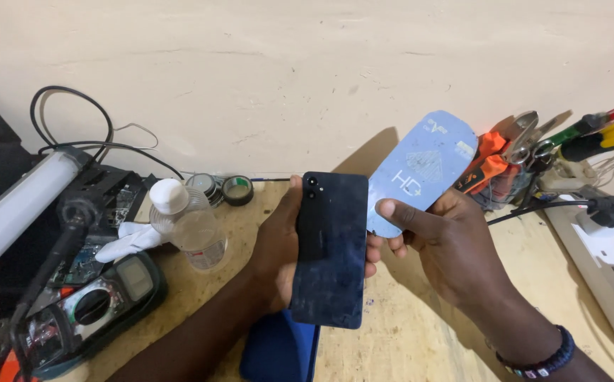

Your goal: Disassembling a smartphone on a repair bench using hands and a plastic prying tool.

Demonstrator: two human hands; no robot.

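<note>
Black, scuffed rectangular phone (331, 247), back side up with its camera lenses at the top, held upright above a pale wooden bench (406, 332). Gripped along its left edge by the left hand (278, 244), thumb up beside the lenses, fingers (372, 256) wrapped behind and showing at the right edge. Pinched in the right hand (448, 244): a light blue, rounded flat plastic opening card (420, 170), tilted up and to the right, its lower end just beside the phone's right edge, with the thumb (402, 214) pressed on its face and the other fingers closed behind. Dark beaded bracelet (544, 361) on the right wrist. Left of the left hand's fingers: a clear plastic bottle with a white cap (188, 226), a crumpled white cloth (126, 240), two small tape rolls (225, 189) and a dark multimeter (98, 304). Below the phone, a dark blue flat pad (278, 350) on the bench. Beyond the right hand's fingers, a cluster of orange-handled pliers and cutters (505, 159), and a white power strip (607, 244) with a black plug, well apart.
</note>
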